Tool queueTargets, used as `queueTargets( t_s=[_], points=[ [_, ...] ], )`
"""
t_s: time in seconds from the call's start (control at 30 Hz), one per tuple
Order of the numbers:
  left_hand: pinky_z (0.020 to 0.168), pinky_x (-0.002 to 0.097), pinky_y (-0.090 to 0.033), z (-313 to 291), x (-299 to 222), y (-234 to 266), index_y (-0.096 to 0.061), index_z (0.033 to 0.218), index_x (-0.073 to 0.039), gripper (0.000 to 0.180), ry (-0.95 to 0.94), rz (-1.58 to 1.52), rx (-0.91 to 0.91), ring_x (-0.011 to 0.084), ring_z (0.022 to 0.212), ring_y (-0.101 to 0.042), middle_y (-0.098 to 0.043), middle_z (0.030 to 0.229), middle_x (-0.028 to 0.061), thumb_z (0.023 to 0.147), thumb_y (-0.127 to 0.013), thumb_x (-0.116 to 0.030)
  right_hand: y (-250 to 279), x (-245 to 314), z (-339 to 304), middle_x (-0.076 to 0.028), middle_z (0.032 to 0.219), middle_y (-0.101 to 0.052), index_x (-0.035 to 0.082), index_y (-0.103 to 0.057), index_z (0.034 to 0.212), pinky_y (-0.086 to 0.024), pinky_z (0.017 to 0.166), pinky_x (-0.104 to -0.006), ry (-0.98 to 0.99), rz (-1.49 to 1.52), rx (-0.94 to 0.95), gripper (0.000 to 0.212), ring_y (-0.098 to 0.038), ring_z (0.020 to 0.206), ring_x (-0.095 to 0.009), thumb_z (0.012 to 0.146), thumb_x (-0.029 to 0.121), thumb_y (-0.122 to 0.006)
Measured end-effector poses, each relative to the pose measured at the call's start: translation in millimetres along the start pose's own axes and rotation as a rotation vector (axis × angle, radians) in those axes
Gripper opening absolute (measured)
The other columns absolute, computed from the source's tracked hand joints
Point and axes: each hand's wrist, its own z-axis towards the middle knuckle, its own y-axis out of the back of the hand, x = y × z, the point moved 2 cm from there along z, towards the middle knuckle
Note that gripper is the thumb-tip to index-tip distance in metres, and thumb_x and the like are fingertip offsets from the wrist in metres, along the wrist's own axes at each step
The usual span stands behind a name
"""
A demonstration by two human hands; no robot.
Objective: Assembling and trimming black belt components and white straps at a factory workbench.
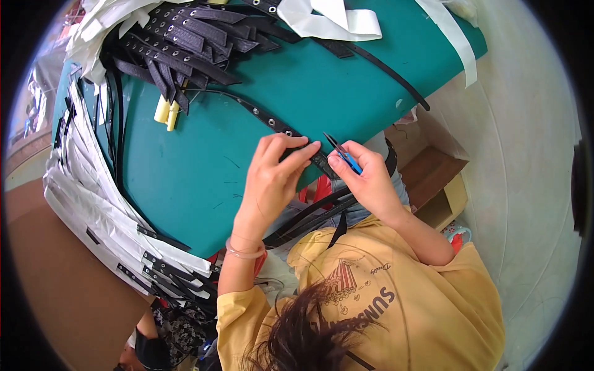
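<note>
A black belt strap (265,117) with metal eyelets runs slantwise over the green tabletop to its near edge. My left hand (272,170) grips it near its end, fingertips pressed on the strap and a pink bangle at the wrist. In my right hand (371,188) is a pair of blue-handled thread snips (351,162). Their dark pointed blades rise just beyond the strap's end, pointing up and left. Whether the blades touch any thread cannot be made out. Parts of the right fingers also lie close to the strap's tip.
A pile of black eyeleted straps (185,43) covers the table's far left, with yellow tubes (162,110) beside it. White-wrapped straps (124,222) hang over the left edge. White strips (455,43) lie at the far side. A cardboard box (433,161) stands right; another person sits lower left.
</note>
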Motion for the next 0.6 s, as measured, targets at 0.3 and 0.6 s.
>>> queueTargets(
  t_s=[0.3, 0.6],
  points=[
    [0.075, 0.034, -0.044, 17.5, -2.1, 2.6, -0.065, 0.091, -0.01, 0.025, 0.184, -0.079, 0.079, 0.0252, 0.085, -0.052, -0.057, 0.093, 0.006, 0.067, -0.07, -0.004, 13.4, 8.6, -13.8, 0.003, 0.062, -0.051, 0.002, -0.054, 0.089, -0.034, 0.048, -0.0204, -0.016, -0.046, -0.13, 0.021, -0.042, 0.053, -0.004, 0.087, 0.02, -0.063],
    [0.073, 0.0315, -0.042, 19.0, 1.8, -1.8, -0.069, 0.094, -0.014, 0.026, 0.136, -0.062, 0.179, 0.0216, 0.082, -0.05, -0.056, 0.09, 0.0054, 0.069, -0.071, -0.007, 13.7, -9.7, -19.5, -0.003, 0.074, -0.062, -0.003, -0.055, 0.093, -0.045, 0.061, -0.0233, -0.235, 0.116, 0.121, 0.026, -0.057, 0.07, -0.007, 0.081, 0.015, -0.069]
  ],
)
